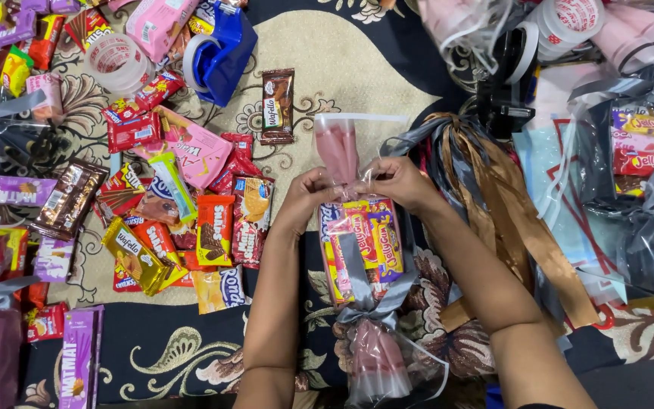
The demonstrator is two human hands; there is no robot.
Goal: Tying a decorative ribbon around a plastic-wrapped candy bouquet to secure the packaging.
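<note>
A dark carpet (191, 341) with cream scrollwork carries the work area. At centre lies a clear gift bag (361, 242) of sweets, tied below with a grey ribbon (376, 303). The left hand (304, 201) and right hand (399, 182) both pinch its upper neck closed; fingertips are partly hidden by plastic glare. Loose snack packets (191, 220) lie left; gold ribbons (509, 220) lie right, partly covered by the right forearm

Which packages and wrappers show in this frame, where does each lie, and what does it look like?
Clear gift bag: centre, pinched by left hand and right hand; holds yellow, pink and purple packets, grey bow.
Brown wafer bar: above the hands, upright rectangle.
Snack pile: left, red, orange, gold and pink wrappers.
Blue tape dispenser: top, beside a tape roll.
Finished bag: right edge, grey ribbon.
</note>
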